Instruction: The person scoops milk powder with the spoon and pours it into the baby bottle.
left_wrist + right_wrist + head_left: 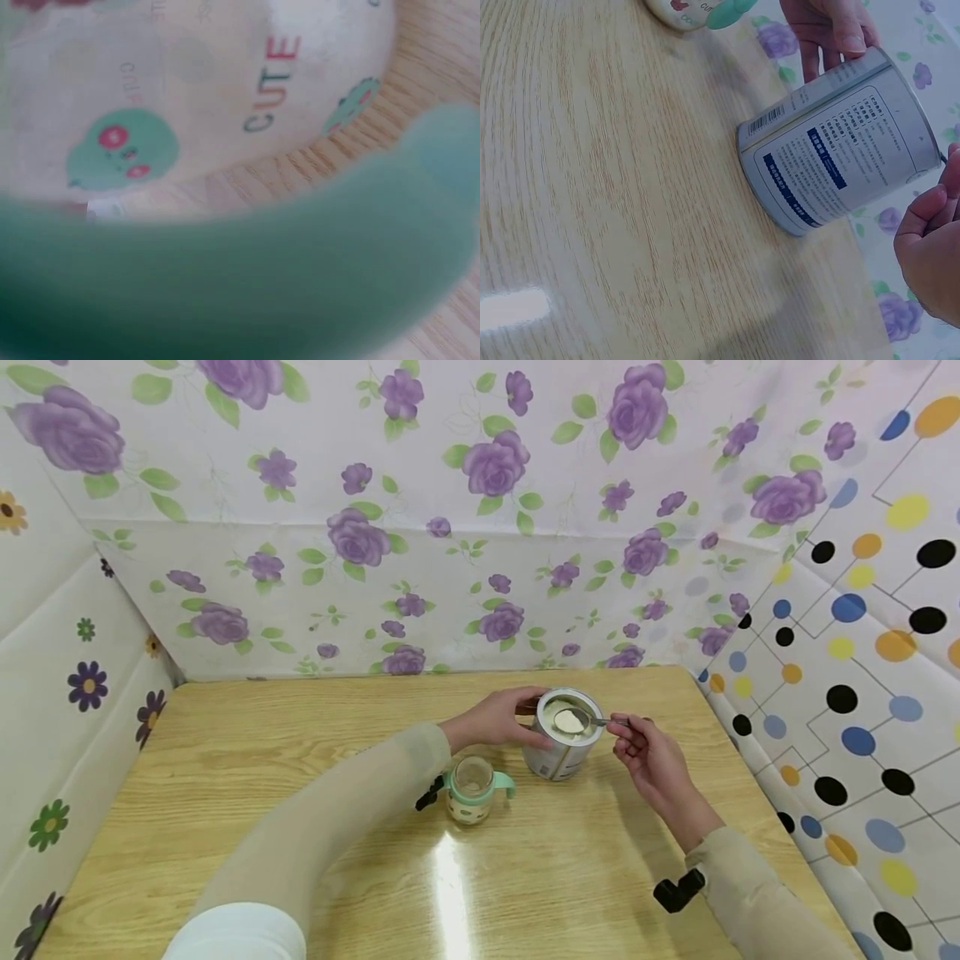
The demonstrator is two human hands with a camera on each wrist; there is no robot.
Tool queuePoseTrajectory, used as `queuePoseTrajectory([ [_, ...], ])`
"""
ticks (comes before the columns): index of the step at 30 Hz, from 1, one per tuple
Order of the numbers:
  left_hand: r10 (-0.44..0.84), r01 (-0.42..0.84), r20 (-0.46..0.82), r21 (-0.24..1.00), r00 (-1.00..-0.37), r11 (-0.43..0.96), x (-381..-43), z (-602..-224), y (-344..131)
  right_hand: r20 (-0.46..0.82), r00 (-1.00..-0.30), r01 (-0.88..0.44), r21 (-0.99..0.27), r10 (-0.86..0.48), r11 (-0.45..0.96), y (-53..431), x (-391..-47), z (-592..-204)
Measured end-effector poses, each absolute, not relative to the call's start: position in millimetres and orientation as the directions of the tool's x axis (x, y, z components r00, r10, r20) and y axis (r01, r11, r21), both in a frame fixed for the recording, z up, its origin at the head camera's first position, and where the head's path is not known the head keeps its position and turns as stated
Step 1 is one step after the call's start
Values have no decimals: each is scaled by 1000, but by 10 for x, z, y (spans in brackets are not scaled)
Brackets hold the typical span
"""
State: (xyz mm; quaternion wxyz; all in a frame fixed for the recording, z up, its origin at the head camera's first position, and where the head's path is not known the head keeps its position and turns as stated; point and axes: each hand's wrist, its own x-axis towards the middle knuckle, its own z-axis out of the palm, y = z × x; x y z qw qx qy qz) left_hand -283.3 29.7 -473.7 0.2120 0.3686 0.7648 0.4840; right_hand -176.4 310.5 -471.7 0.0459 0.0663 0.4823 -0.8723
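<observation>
Printed metal tin [557, 764], right of centre in the frame, holding pale powder. Its label [832, 161] bears a barcode [766, 120] and dense lines of small Chinese print, too fine to read with certainty; in the right-wrist view the tin appears tilted. The left hand [498, 720] grips the tin's left side, thumb and fingers parted by part of its width. The right hand [656, 764] pinches the handle of a metal spoon [598, 722], its powder-filled bowl above the tin's mouth. At lower centre stands a green-handled cup [470, 812], lettered "CUTE" [274, 96]
</observation>
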Motion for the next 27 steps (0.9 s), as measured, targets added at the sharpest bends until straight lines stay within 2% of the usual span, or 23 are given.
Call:
queuePoseTrajectory([
  [13, 756, 339, -16, 888, -654, 312, -2814, -4699, 189, -177, -984, 166, -828, -31, -535, 3081, -1755, -4694],
  [20, 725, 310, -45, 885, -687, 349, -2773, -4534, -150, -176, -984, 161, -833, -22, -530, 3096, -1763, -4728],
  [27, 710, 271, -43, 906, -703, 324, -2607, -4382, -540, -173, -985, 162, -844, -27, -512, 3112, -1751, -4712],
])
